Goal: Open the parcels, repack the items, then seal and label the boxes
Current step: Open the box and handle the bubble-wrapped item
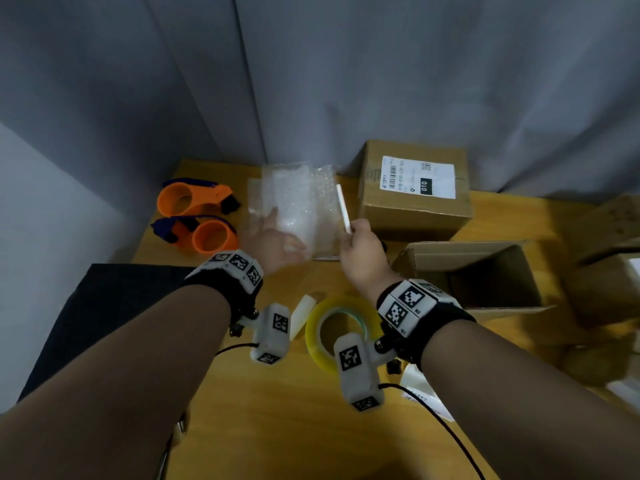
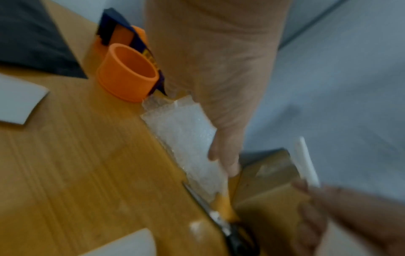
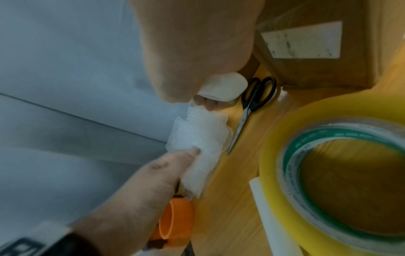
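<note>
**Repacking stage: bubble wrap pinned flat, slim white item held ready**

Head view. Bubble wrap (image 1: 294, 206) lies spread on the counter (image 1: 277, 427) beside a sealed, labelled box (image 1: 414, 192). Left hand (image 1: 273, 245) lies on the wrap, fingers straight, pressing it down. Right hand (image 1: 362, 249) pinches the lower end of a slim white item (image 1: 343, 207), which stands upright above the wrap's right edge. Open box (image 1: 485, 275) sits just right of that hand; tape roll (image 1: 341, 329) nearer the person; two orange dispensers (image 1: 197, 216) at left. Judged step: wrapping an unpacked item. Next move calls for laying the item on the wrap and folding the wrap round it.

Left wrist view. Blurred. Left fingers (image 2: 225, 155) extended, touching the wrap; white item visible at right, apart from them. Scissors (image 2: 221, 223) lie along the wrap's edge.

Right wrist view. Right fingers curled round the white item's end, near the wrap's far edge; left fingertip (image 3: 192, 152) touches the wrap.
</note>
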The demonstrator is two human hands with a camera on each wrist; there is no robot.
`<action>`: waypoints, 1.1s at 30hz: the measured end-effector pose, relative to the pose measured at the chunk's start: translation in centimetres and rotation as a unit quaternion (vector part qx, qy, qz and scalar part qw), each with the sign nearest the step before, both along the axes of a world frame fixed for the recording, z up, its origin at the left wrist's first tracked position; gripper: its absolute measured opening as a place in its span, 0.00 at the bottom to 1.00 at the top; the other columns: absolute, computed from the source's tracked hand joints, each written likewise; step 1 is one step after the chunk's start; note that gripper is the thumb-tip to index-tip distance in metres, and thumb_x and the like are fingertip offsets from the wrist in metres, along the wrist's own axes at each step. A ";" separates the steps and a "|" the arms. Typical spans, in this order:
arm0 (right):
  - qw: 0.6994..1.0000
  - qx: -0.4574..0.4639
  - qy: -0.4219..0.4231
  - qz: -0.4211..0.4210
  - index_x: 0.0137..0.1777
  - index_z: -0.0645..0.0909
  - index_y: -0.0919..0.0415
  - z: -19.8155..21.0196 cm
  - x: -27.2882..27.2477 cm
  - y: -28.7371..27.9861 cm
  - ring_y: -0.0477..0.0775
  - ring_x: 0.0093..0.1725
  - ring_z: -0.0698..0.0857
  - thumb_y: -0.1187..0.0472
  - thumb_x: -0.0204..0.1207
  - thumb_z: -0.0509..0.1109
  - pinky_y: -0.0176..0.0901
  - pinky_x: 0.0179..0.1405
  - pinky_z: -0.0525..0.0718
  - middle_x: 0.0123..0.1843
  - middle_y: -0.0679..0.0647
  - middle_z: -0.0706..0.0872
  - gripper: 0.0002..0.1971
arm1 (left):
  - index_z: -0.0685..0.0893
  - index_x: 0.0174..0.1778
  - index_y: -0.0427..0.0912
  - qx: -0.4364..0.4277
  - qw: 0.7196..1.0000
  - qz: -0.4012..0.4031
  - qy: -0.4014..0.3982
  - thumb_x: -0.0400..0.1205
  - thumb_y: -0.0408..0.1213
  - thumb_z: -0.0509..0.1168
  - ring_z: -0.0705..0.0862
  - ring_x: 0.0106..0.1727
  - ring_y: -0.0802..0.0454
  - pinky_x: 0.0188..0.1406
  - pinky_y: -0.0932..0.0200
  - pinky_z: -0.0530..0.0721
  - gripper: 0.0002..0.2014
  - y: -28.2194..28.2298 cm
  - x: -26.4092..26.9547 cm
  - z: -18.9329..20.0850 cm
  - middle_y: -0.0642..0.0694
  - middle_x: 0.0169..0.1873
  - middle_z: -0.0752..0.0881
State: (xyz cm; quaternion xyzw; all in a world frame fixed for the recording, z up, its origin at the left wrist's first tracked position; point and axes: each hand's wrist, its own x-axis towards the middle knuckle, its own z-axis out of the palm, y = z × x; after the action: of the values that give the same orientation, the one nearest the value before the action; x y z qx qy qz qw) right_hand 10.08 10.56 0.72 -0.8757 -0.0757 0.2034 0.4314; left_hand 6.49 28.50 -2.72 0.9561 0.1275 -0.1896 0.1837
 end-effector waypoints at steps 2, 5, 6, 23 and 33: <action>1.000 -0.003 0.008 0.003 0.69 0.69 0.65 0.3 -0.2 -0.7 0.61 0.60 0.83 0.65 0.86 0.55 0.39 0.48 0.74 0.59 0.63 0.83 0.14 | 0.79 0.67 0.63 0.107 0.989 -0.072 0.079 0.79 0.57 0.64 0.35 0.82 0.35 0.79 0.34 0.38 0.20 -0.6 -0.1 -1.2 0.46 0.83 0.35; 1.000 -0.001 0.014 -0.008 0.66 0.70 0.64 0.6 -0.5 -1.7 0.59 0.56 0.83 0.61 0.86 0.55 0.42 0.46 0.75 0.54 0.60 0.83 0.12 | 0.62 0.81 0.48 0.137 0.987 -0.059 0.051 0.86 0.50 0.55 0.42 0.83 0.36 0.80 0.36 0.43 0.27 -0.6 0.1 -1.5 0.46 0.84 0.43; 1.000 0.003 0.013 -0.015 0.64 0.71 0.64 0.7 -0.6 -2.0 0.58 0.53 0.83 0.60 0.86 0.56 0.41 0.44 0.75 0.51 0.57 0.82 0.11 | 0.62 0.81 0.43 0.091 0.995 -0.025 -0.017 0.86 0.45 0.55 0.50 0.83 0.37 0.81 0.39 0.50 0.26 -0.5 0.0 -0.9 0.44 0.84 0.51; 0.926 0.326 0.152 -0.109 0.58 0.77 0.59 11.1 -0.9 -2.6 0.54 0.31 0.87 0.32 0.76 0.60 0.47 0.38 0.90 0.46 0.62 0.89 0.29 | 0.73 0.62 0.60 -0.400 0.834 0.081 -0.370 0.77 0.23 0.68 0.86 0.51 0.55 0.46 0.65 0.84 0.28 -4.5 -4.1 17.3 0.46 0.59 0.84; 0.936 0.300 0.028 -0.182 0.47 0.71 0.58 10.6 -0.5 -7.3 0.54 0.45 0.82 0.72 0.74 0.72 0.49 0.50 0.87 0.45 0.57 0.78 0.14 | 0.80 0.44 0.45 -0.328 0.936 -0.024 -0.126 0.75 0.43 0.74 0.87 0.49 0.49 0.55 0.55 0.83 0.10 -7.8 -5.7 15.0 0.49 0.44 0.87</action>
State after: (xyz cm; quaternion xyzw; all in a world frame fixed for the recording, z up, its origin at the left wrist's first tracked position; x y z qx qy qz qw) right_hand 9.56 3.25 11.30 -0.6979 0.0395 0.1139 0.7060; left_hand 0.75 20.66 12.32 0.8615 0.0106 -0.1034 0.4970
